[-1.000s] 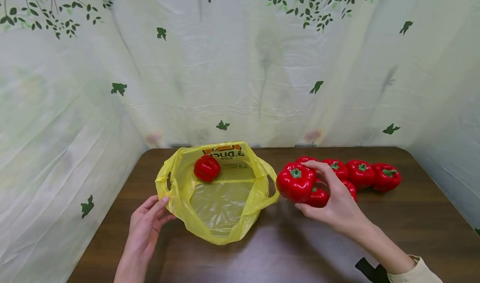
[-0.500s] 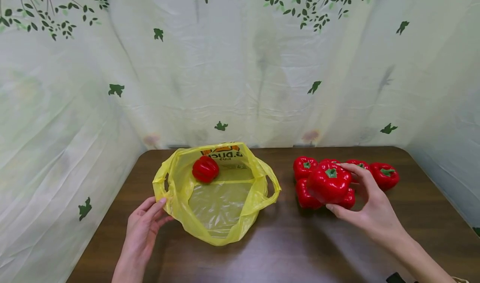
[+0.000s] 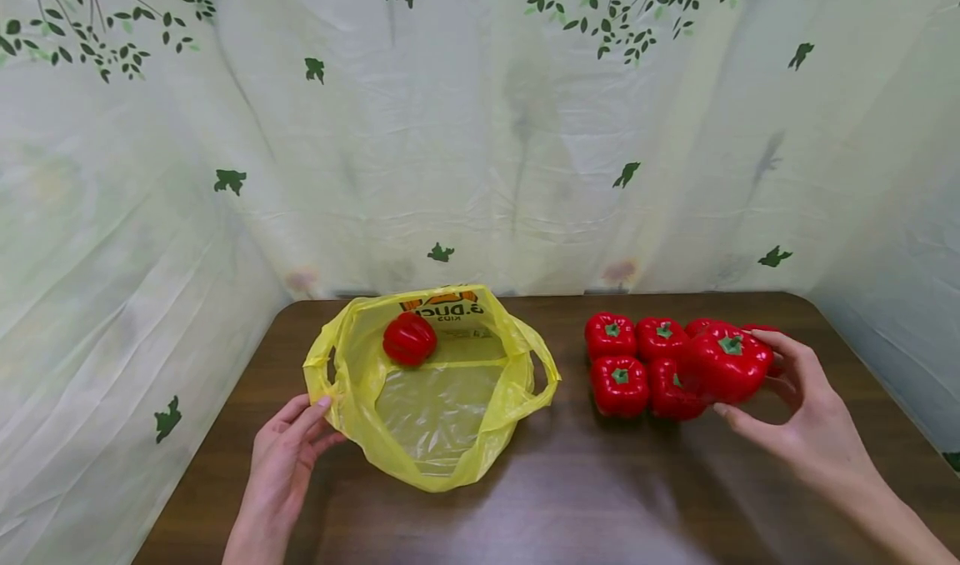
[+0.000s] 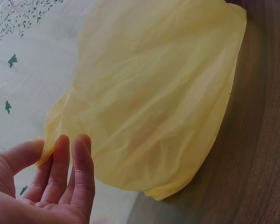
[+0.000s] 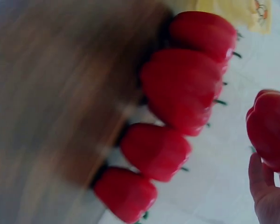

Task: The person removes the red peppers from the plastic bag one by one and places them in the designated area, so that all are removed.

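Note:
A yellow plastic carrier bag point(image 3: 352, 398) stands with its mouth wide on the table, one red bell pepper point(image 3: 409, 339) lying inside at the back. My left hand point(image 3: 285, 457) pinches the bag's left edge between thumb and fingers; the left wrist view shows the thin film point(image 4: 53, 126) there. My right hand point(image 3: 813, 407) grips another red bell pepper point(image 3: 726, 363), green stem upward. That pepper hangs above the right part of a group of red peppers point(image 3: 619, 386) and hides some of them. In the right wrist view, it point(image 5: 273, 130) is raised off the table.
The grouped peppers stand in two rows, back point(image 3: 610, 335) and front, right of the bag. Brown wooden table point(image 3: 525, 498) surface lies in front of them. A pale curtain point(image 3: 480, 132) with leaf prints hangs right behind the table's back edge and at both sides.
My right hand has carried its pepper rightward, from close beside the bag to over the right end of the group, uncovering the left peppers. The left hand and the bag stay put.

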The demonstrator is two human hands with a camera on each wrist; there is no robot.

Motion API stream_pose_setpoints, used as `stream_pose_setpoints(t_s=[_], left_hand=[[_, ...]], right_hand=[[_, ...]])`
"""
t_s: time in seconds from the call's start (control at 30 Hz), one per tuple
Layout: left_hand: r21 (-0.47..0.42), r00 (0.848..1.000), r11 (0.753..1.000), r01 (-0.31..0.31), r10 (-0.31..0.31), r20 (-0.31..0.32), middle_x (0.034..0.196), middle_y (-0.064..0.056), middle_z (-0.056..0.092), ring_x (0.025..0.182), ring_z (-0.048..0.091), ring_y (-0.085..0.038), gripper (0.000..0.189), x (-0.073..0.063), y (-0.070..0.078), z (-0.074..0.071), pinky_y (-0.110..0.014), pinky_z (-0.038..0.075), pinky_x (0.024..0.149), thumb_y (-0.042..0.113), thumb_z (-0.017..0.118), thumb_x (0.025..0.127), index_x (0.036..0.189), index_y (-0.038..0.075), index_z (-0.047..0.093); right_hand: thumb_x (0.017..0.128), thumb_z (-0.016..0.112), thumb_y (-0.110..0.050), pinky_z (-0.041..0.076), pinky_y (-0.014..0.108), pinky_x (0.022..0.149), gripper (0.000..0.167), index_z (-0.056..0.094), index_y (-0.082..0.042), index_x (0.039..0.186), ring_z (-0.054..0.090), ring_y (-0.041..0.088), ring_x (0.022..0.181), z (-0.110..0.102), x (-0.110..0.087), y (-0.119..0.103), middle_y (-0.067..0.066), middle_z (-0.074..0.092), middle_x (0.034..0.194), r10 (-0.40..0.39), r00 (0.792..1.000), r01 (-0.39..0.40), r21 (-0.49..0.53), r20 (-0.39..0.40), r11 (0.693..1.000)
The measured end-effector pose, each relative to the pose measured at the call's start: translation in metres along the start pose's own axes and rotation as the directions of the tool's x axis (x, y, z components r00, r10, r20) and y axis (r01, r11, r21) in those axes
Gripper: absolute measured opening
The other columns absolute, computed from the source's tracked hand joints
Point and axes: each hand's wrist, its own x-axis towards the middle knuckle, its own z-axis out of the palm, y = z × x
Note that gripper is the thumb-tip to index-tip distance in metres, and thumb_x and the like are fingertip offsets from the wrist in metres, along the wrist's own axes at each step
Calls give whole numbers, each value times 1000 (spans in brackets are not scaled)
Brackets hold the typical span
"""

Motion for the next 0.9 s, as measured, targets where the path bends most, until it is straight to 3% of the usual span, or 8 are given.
stream_pose_setpoints(t_s=[0.17,0.33,0.6,0.87,0.9], left_hand=[[-1,1000,1000,-4,4,4,93,-2,73,81,71,-15,11,0,0,0,-32,59,67,7,62,97,97,10,73],[-3,1000,1000,-4,4,1,92,-2,73,79,70,-15,11,0,0,0,-31,59,67,6,62,97,96,10,73],[-5,1000,1000,-2,2,5,93,-3,73,81,71,-15,10,0,1,0,-31,59,67,7,62,97,97,9,72],[-7,1000,1000,1,0,5,93,-3,73,81,71,-15,10,0,0,0,-31,59,67,7,63,97,97,9,72],[-6,1000,1000,0,0,4,94,-3,73,81,71,-15,10,0,0,0,-31,59,67,7,63,97,97,9,72]], right_hand=[[52,86,21,41,3,86,106,39,-1,144,50,2,113,-7,-10,12,-1,48,134,-18,998,13,-95,-60,995],[56,89,14,39,-1,80,104,37,-5,145,45,-7,107,-10,-19,21,-13,42,130,76,991,-96,-175,-113,980],[70,90,-9,38,-1,66,96,30,-2,145,37,-19,93,-10,-32,38,22,45,129,263,958,-283,-247,-115,927],[75,87,-10,40,0,69,95,27,-1,149,34,-14,96,-9,-32,61,27,41,134,290,956,-291,-227,-40,930],[76,86,-11,41,0,68,95,27,0,149,39,-8,100,-9,-32,62,27,41,135,297,954,-295,-229,-26,927]])
